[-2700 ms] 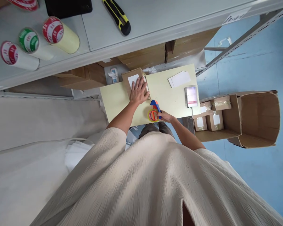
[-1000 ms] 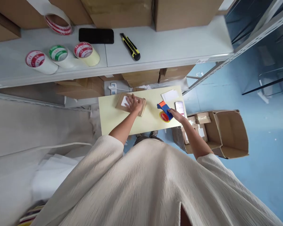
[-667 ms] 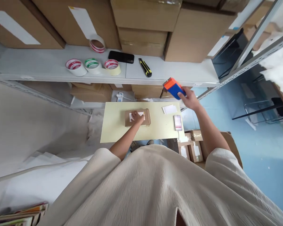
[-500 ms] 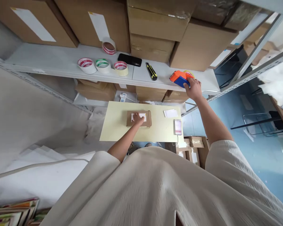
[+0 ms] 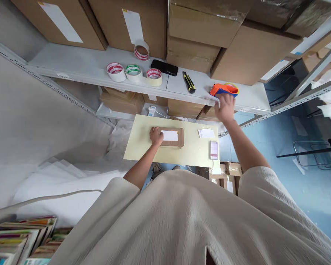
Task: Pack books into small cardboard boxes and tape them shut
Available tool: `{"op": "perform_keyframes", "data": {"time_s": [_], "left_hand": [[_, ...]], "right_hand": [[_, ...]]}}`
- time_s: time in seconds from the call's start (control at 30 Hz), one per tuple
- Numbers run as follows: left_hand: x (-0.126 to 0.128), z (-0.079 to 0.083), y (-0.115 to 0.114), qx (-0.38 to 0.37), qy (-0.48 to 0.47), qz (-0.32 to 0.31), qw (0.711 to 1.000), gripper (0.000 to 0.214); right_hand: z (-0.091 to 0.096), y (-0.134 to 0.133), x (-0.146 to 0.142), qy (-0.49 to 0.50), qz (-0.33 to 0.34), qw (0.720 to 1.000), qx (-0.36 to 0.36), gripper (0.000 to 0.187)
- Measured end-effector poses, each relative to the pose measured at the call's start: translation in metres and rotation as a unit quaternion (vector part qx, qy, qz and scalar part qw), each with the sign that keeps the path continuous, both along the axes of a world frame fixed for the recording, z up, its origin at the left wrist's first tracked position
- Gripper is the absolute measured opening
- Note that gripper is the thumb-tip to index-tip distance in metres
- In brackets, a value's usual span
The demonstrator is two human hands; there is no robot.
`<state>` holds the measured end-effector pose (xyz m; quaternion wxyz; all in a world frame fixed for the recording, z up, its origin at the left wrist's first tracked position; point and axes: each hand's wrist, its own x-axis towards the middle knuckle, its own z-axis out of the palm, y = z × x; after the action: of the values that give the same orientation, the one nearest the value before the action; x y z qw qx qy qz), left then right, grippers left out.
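Note:
A small brown cardboard box (image 5: 180, 141) with a white label (image 5: 170, 135) lies on the pale yellow table (image 5: 138, 147). My left hand (image 5: 156, 136) grips its left end, thumb on the near side and fingers curled over the far edge. On the right part of the upper shelf sits an orange and blue tape dispenser (image 5: 218, 88). Just in front of it is my right hand (image 5: 225, 107), fingers apart and holding nothing; whether the fingertips still touch the dispenser I cannot tell.
On the shelf (image 5: 93, 70) stand several tape rolls (image 5: 116, 72), a black phone (image 5: 164, 67) and a yellow-black utility knife (image 5: 189, 82). Large cartons (image 5: 132, 25) line its back. White slips (image 5: 206, 133) and a device with a lit screen (image 5: 213, 150) lie at the table's right.
My right hand has let go of the tape dispenser, which now rests on the shelf, and drawn back slightly. My left hand has shifted from the box's top to its left end.

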<state>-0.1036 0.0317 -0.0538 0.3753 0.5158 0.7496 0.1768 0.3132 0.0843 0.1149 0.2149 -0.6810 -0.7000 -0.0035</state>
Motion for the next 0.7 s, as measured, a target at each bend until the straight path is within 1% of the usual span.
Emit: {"op": "perform_keyframes", "data": {"time_s": [0.07, 0.1, 0.13, 0.17, 0.2, 0.23, 0.27, 0.3, 0.33, 0.37, 0.43, 0.5, 0.6, 0.7], "left_hand": [[-0.006, -0.001, 0.008, -0.01, -0.002, 0.016, 1.0, 0.064], [-0.009, -0.002, 0.013, -0.018, -0.005, 0.022, 1.0, 0.064], [-0.01, -0.004, 0.017, -0.026, -0.011, 0.027, 0.999, 0.066], [-0.012, -0.005, 0.02, -0.034, -0.02, 0.031, 0.999, 0.068], [-0.013, -0.007, 0.023, -0.043, -0.031, 0.034, 0.998, 0.071], [-0.014, -0.009, 0.025, -0.052, -0.042, 0.035, 0.997, 0.076], [-0.015, -0.012, 0.026, -0.063, -0.053, 0.036, 0.996, 0.081], [-0.016, -0.014, 0.027, -0.076, -0.063, 0.034, 0.995, 0.087], [-0.018, -0.017, 0.027, -0.09, -0.074, 0.028, 0.993, 0.093], [-0.02, -0.02, 0.027, -0.102, -0.086, 0.019, 0.991, 0.097], [-0.023, -0.026, 0.028, -0.115, -0.111, 0.0, 0.987, 0.101], [-0.026, -0.03, 0.03, -0.111, -0.131, -0.011, 0.985, 0.1], [-0.028, -0.031, 0.037, -0.09, -0.157, -0.021, 0.983, 0.096], [-0.028, -0.026, 0.045, -0.055, -0.175, -0.018, 0.983, 0.092]], "right_hand": [[-0.035, -0.024, -0.039, 0.098, 0.033, 0.992, -0.073, 0.049], [-0.055, -0.037, -0.06, 0.157, 0.032, 0.98, -0.122, 0.048], [-0.075, -0.05, -0.081, 0.222, 0.013, 0.959, -0.174, 0.048], [-0.095, -0.062, -0.101, 0.289, -0.023, 0.931, -0.222, 0.05], [-0.113, -0.073, -0.119, 0.354, -0.068, 0.894, -0.265, 0.054], [-0.128, -0.082, -0.135, 0.414, -0.117, 0.854, -0.292, 0.058], [-0.141, -0.089, -0.149, 0.469, -0.148, 0.813, -0.31, 0.063], [-0.151, -0.094, -0.16, 0.513, -0.174, 0.778, -0.316, 0.067], [-0.158, -0.098, -0.169, 0.538, -0.193, 0.755, -0.322, 0.069], [-0.163, -0.099, -0.176, 0.553, -0.205, 0.738, -0.327, 0.07], [-0.168, -0.1, -0.185, 0.568, -0.222, 0.72, -0.331, 0.07], [-0.168, -0.1, -0.188, 0.578, -0.238, 0.709, -0.327, 0.069], [-0.166, -0.098, -0.187, 0.583, -0.266, 0.708, -0.296, 0.067], [-0.165, -0.097, -0.185, 0.577, -0.27, 0.727, -0.256, 0.068]]}}
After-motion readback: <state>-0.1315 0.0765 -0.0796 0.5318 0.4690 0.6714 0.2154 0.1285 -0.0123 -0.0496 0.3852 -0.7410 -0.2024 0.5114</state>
